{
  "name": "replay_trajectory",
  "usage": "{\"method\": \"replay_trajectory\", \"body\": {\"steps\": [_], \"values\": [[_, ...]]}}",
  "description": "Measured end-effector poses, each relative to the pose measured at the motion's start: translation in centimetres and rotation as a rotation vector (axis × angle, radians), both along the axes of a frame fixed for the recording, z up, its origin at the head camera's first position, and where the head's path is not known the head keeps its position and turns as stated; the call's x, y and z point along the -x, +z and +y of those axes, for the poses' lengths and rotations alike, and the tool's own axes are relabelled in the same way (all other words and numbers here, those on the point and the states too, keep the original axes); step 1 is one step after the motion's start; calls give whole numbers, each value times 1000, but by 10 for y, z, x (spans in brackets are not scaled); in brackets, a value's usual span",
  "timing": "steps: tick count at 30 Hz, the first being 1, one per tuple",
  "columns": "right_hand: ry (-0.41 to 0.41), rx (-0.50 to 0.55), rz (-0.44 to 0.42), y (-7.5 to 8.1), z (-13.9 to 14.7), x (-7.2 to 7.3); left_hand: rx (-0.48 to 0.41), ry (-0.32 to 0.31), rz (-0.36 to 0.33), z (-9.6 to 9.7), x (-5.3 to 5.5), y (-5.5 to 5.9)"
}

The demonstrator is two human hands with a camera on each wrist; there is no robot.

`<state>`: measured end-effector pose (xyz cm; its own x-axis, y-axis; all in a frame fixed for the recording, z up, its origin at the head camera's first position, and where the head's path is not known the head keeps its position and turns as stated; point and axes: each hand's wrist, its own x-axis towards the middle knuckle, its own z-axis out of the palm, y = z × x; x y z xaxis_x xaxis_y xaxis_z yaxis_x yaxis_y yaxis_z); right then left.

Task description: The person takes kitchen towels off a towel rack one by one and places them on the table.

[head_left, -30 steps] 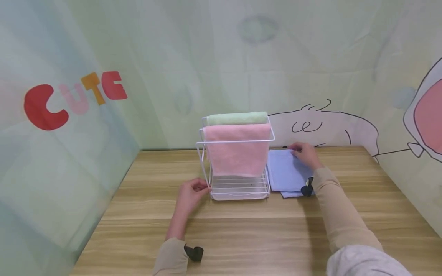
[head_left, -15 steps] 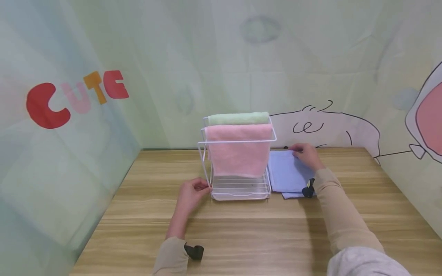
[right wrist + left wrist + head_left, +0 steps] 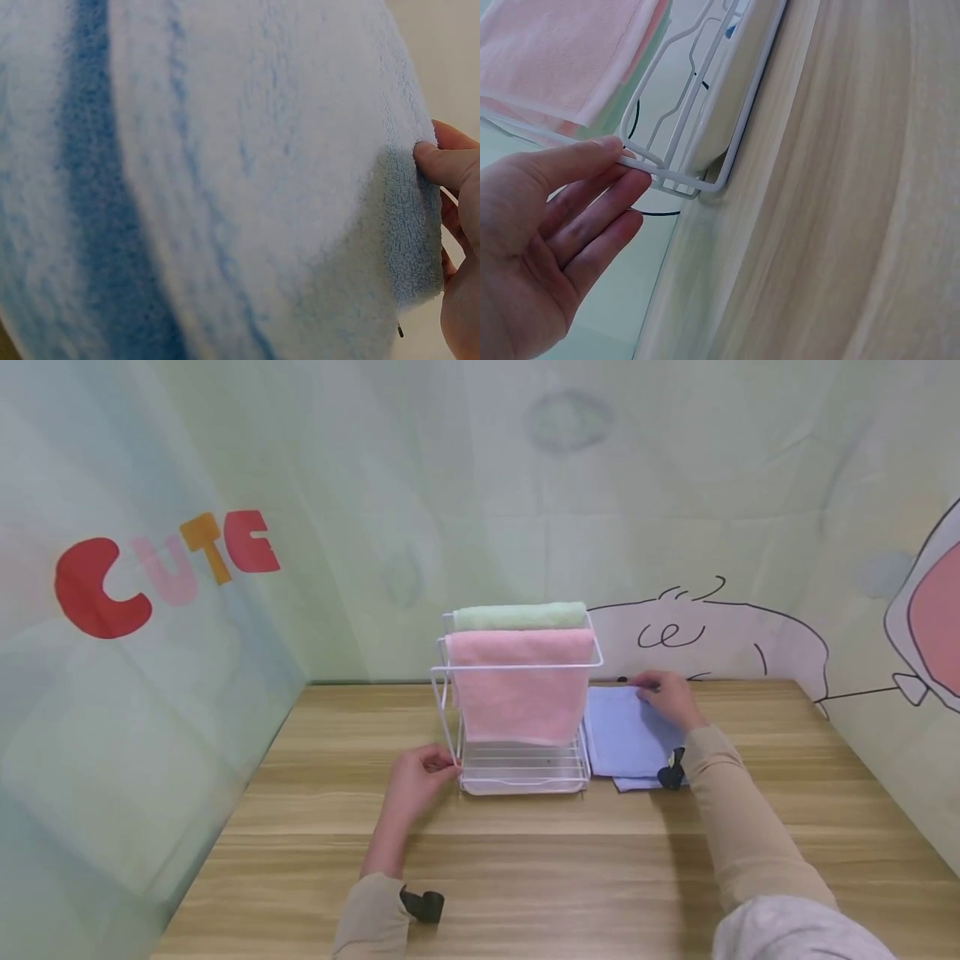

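A white wire rack (image 3: pixel 525 782) stands mid-table with a shallow tray at its base. Over its upper bars hang a pink towel (image 3: pixel 521 693) and, behind it, a pale green towel (image 3: pixel 519 616). My left hand (image 3: pixel 418 781) pinches the rack's left front upright near the bottom; in the left wrist view the thumb (image 3: pixel 600 154) presses the wire against the fingers. Just right of the rack is a folded light blue towel (image 3: pixel 626 735), a second layer showing below its front edge. My right hand (image 3: pixel 670 697) pinches its far edge, the thumb (image 3: pixel 442 161) on the near face.
The wood-grain table (image 3: pixel 525 877) reaches back to a printed curtain (image 3: pixel 360 527) that also closes off both sides. A small dark wrist camera (image 3: pixel 423 906) sits on the left sleeve and another dark camera (image 3: pixel 671 770) overlaps the blue towel.
The head view has shifted very slightly. Both hands, the rack and the towels keep their places.
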<state>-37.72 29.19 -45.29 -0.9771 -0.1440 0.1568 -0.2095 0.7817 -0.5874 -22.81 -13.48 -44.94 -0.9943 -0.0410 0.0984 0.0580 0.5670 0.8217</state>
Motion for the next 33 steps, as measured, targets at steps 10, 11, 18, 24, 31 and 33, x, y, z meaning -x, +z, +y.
{"method": "replay_trajectory", "body": {"steps": [10,11,18,24,31,33], "values": [[-1,-11,2,-1,0,-2,-42,-3,19,0,-2,1],[1,-14,0,0,0,-2,-44,-2,19,0,-2,1],[33,-49,-17,0,1,-2,-62,6,27,-1,-4,0],[29,-47,-15,4,3,-3,-51,7,21,0,-2,2],[37,-9,37,11,1,-6,-42,3,35,1,-2,1],[39,21,68,16,-1,-6,-48,1,34,1,-2,1]]}}
